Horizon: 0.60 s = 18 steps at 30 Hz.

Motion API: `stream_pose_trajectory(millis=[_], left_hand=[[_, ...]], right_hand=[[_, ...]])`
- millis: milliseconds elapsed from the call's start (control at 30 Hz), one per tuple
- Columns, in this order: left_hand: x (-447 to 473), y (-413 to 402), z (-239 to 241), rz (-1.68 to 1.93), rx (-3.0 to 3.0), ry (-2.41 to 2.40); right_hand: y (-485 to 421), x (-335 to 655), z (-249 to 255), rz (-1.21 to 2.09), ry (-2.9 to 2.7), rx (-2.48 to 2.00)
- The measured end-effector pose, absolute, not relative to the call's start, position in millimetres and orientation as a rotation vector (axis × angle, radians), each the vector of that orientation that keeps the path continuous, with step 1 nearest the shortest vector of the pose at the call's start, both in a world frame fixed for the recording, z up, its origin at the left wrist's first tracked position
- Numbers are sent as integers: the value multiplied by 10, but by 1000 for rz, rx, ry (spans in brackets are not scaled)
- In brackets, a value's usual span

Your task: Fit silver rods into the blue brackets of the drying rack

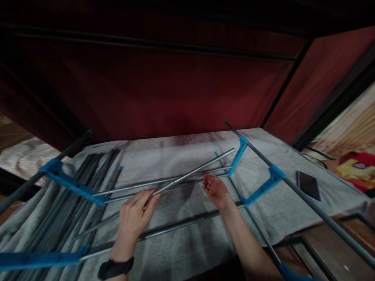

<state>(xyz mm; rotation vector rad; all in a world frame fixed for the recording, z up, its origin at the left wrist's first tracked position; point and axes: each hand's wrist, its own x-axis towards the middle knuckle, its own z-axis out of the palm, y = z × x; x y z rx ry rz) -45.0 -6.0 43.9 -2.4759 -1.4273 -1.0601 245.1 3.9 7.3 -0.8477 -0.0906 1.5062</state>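
Observation:
My left hand, wearing a dark watch, is closed around the lower end of a thin metal tube. The tube slants up to the right, and its far end is free in the air. My right hand hovers below that tube with palm turned up and fingers loosely curled; nothing shows in it. Beneath both hands, a rack frame stands with metal crossbars between blue plastic brackets. One blue bracket is on the left side, another blue bracket on the right.
Several grey tubes lie bundled at the left on a pale cloth. A phone rests on the cloth at the right. A dark red panel rises behind the frame. A red and yellow packet is at the far right.

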Motion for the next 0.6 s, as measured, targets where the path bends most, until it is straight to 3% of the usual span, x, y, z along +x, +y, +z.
stream_pose_trajectory(millis=[233, 600], left_hand=[[-362, 21, 247, -665, -2557, -1556], [-236, 79, 192, -429, -2726, -1667]], right_hand=[[44, 2523, 63, 1364, -120, -829], [64, 2722, 28, 1035, -141, -883]])
